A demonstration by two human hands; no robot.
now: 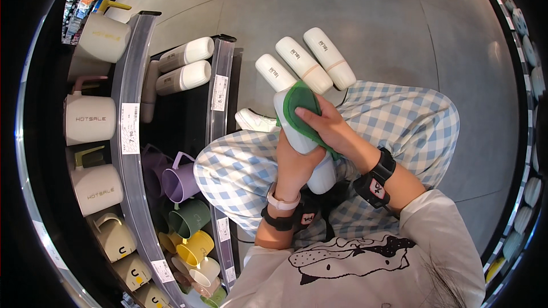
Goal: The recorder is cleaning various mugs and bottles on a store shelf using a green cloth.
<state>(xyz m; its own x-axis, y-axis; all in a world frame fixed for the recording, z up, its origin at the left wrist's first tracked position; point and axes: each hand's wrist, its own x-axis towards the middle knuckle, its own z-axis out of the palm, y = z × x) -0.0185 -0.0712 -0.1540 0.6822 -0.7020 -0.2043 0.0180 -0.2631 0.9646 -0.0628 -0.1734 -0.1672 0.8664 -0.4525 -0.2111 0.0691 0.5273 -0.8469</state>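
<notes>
With our left hand (297, 162) we are gripping a white bottle (292, 131) above our lap, while our right hand (328, 122) is holding a green cloth (302, 105) against the bottle's side, thumb lying on top. Left of the left hand a white shoe (255, 121) is showing, and beyond both hands three white bottles (303, 64) are lying close together on the grey floor (377, 28). Farther left of the hands, a dark shelf (178, 111) is carrying more white bottles (188, 77) and coloured mugs (178, 185).

Smooth grey floor (377, 17) with thin seams, black shelf unit (178, 118) at left, dark shelving (522, 114) along the right
</notes>
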